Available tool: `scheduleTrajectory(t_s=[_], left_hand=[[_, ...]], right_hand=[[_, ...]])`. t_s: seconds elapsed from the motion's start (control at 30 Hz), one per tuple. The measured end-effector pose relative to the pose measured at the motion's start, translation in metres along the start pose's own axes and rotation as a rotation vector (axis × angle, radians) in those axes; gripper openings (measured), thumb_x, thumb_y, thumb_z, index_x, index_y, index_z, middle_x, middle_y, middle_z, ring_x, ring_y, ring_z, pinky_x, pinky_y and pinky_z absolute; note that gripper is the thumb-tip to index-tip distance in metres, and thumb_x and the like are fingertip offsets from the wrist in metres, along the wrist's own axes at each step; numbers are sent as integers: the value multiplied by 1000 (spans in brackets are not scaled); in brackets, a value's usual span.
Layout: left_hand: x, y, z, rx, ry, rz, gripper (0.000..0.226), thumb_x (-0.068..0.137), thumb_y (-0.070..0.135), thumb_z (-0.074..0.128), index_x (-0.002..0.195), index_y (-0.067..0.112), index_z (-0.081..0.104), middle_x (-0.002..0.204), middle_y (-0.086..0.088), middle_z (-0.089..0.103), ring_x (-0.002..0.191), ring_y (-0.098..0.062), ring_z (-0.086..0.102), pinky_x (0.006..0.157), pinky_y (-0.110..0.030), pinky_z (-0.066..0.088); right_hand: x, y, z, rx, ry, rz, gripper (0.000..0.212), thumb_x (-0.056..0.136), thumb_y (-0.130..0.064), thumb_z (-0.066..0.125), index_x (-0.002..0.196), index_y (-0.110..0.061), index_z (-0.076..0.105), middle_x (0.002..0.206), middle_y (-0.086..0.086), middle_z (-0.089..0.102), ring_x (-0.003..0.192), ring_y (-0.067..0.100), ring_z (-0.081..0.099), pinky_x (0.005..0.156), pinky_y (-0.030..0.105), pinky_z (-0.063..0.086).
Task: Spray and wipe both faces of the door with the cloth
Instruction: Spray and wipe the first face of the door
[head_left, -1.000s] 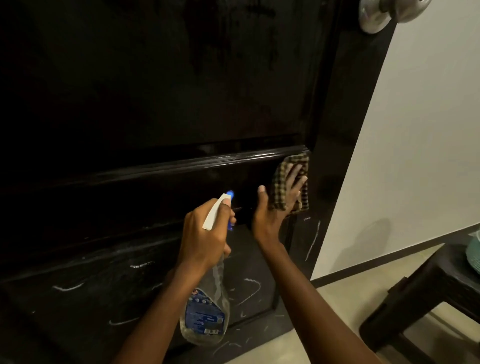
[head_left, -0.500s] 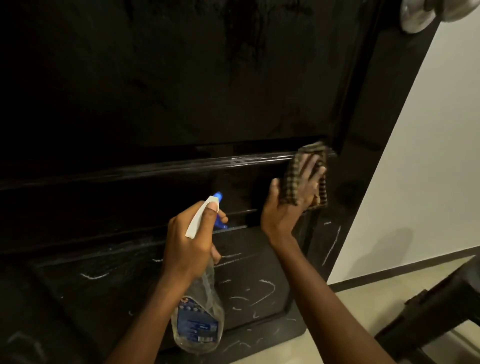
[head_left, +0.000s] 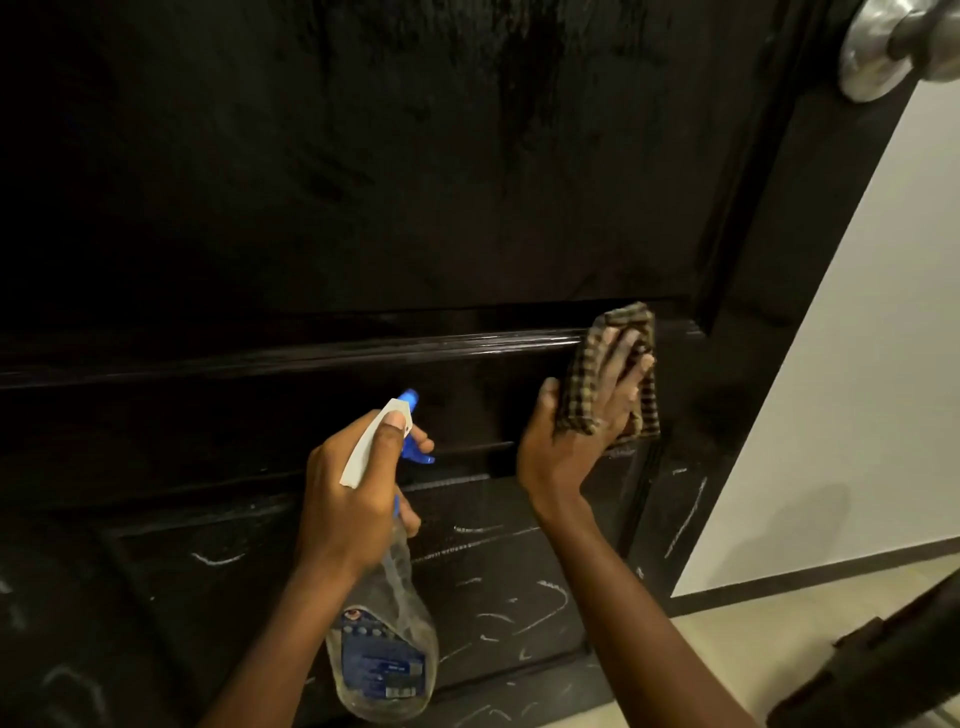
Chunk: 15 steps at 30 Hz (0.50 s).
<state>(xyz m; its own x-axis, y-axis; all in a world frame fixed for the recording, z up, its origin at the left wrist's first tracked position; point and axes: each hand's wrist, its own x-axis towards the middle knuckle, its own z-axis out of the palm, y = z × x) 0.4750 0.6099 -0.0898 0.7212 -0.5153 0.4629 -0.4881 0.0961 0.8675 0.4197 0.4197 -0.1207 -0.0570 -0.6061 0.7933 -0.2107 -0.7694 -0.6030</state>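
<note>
A dark glossy door (head_left: 363, 208) fills most of the view, with white chalk-like marks on its lower panel. My left hand (head_left: 353, 499) grips the neck of a clear spray bottle (head_left: 384, 649) with a white and blue trigger head, its nozzle pointing at the door. My right hand (head_left: 587, 421) presses a brown checked cloth (head_left: 582, 389) flat against the door's middle rail near the right stile, fingers spread straight over the cloth.
A metal door knob (head_left: 883, 47) sticks out at the top right. A white wall (head_left: 857, 364) with a dark skirting lies right of the door edge. A dark wooden piece of furniture (head_left: 883, 670) stands at the lower right on the pale floor.
The view has shifted left and closer, so the door's edge and knob sit further right. My right hand with the cloth has slid a little along the rail. The left hand holds the bottle as before.
</note>
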Motion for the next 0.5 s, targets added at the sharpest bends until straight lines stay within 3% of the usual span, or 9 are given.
scheduleTrajectory(t_s=[0.13,0.23,0.3,0.37,0.43,0.5], left_hand=[[-3,0,-17,42,19,4,45,96,45,34,88,15,67,54,-6,66,36,-22,59,45,-28,51],[-6,0,-31,41,28,16,47,96,48,35,89,15,67,59,-4,68,36,-21,59,45,-27,52],[-6,0,-41,33,38,10,50,94,52,35,89,13,67,72,-6,72,36,-22,59,44,-28,51],[-6,-1,-52,15,47,-6,49,95,48,36,90,11,67,84,-3,74,36,-24,58,42,-29,50],[-6,-2,-63,15,37,-19,48,94,46,36,89,10,67,85,-1,74,36,-26,58,42,-28,50],[-7,-3,-73,14,21,-26,49,94,48,36,89,11,67,79,-2,73,37,-26,59,43,-27,50]], right_hand=[[-45,-8,9,-125,-270,-462,70,100,-47,32,161,-32,2,168,-12,-8,156,23,-8,125,38,-3],[-60,22,2,-207,-343,-611,82,89,-45,41,160,-39,2,168,-16,-5,156,17,-6,124,34,5],[-53,38,-5,-202,-297,-549,83,87,-41,44,159,-42,3,167,-19,-3,156,16,-6,121,37,9],[-43,30,-5,-136,-205,-352,78,93,-35,43,160,-40,3,167,-18,-2,156,16,-7,123,40,6],[-36,-4,6,-45,-100,-92,72,98,-33,40,160,-31,4,167,-8,2,156,23,-5,124,45,5],[-39,-46,22,5,-47,58,69,100,-35,40,159,-23,5,168,2,4,155,29,-4,125,39,1]])
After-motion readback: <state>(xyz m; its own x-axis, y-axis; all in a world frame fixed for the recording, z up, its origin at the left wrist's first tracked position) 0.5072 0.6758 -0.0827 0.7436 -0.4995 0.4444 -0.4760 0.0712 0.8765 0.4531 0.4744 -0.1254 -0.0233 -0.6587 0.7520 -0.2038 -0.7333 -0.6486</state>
